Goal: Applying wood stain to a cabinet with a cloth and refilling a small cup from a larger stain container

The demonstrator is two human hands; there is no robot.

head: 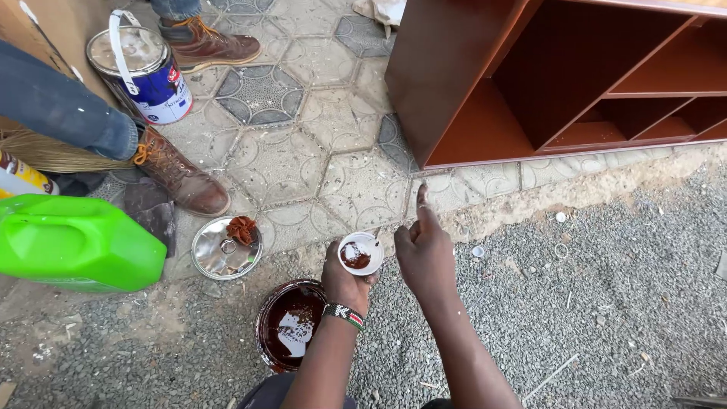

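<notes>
My left hand [344, 284] grips a small white cup [360, 251] with dark reddish-brown liquid in it, held just above the gravel. A beaded band circles that wrist. My right hand [424, 246] hovers right beside the cup, index finger stretched out toward the paving and the other fingers curled, holding nothing. Below my left forearm stands an open tin [290, 324] of dark brown liquid. Its round metal lid [225, 248] lies to the left with a reddish-brown rag on it.
A reddish-brown wooden shelf unit [560, 76] lies on the paving at upper right. Another person's jeans leg and brown boots [182, 178] stand at left, near a blue-and-white paint tin [144, 72] and a green plastic jerrycan [76, 242]. Gravel covers the ground.
</notes>
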